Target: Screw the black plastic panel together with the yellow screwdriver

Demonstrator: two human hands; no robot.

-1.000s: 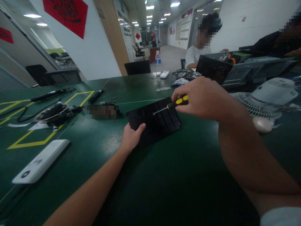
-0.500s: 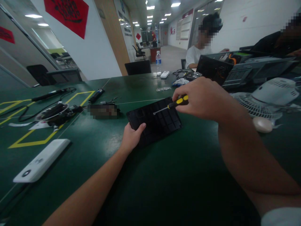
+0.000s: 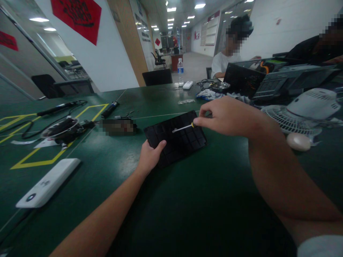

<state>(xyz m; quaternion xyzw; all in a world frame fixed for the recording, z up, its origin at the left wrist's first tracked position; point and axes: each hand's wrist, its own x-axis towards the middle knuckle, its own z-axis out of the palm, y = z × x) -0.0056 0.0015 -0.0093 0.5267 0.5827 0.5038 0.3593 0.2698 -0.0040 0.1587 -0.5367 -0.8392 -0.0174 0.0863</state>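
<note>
Left hand [image 3: 152, 156] grips the panel [image 3: 184, 143] at eight o'clock; right hand [image 3: 227, 116] pinches the screwdriver [image 3: 184, 127], which, perhaps poorly seated, could skid if tilted.

In your right hand [image 3: 227, 116], the screwdriver [image 3: 184, 128] shows silver shaft, yellow collar; left of that grip, your panel [image 3: 184, 142] is grid-patterned black; right, the fan [image 3: 312, 103] is white.

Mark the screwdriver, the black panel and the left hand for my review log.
Screwdriver [image 3: 183, 128]: head view, on its metal shaft.
Black panel [image 3: 180, 143]: head view, on its face, near the middle.
Left hand [image 3: 149, 156]: head view, on the back of the hand.
</note>
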